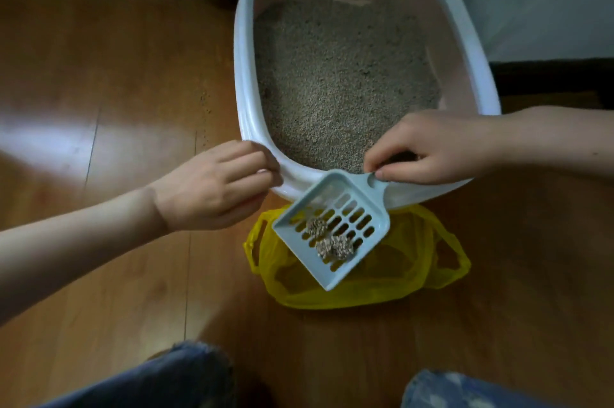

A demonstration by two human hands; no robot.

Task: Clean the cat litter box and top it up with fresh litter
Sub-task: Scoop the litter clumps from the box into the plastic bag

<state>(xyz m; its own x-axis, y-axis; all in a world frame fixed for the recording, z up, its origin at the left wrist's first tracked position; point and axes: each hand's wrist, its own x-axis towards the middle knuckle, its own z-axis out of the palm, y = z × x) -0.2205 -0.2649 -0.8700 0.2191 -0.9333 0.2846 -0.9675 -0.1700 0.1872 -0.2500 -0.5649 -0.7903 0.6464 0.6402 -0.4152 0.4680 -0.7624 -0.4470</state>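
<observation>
**Carefully now: clumps over the bag**

Here we hold the scoop [335, 228] by its handle, pinched in the curled fingers of our right hand [435, 146], its slotted blade hanging below that hand over the yellow bag [412, 278]. Our left hand [216, 185] curls round the near rim of the litter box [246, 75], steadying it.

If we tip too fast or sideways, the clumps [329, 240] may well roll past the bag's slack mouth onto the floor [99, 75].

We count one scoop, one bag, one box, and two, perhaps three, clumps.
</observation>
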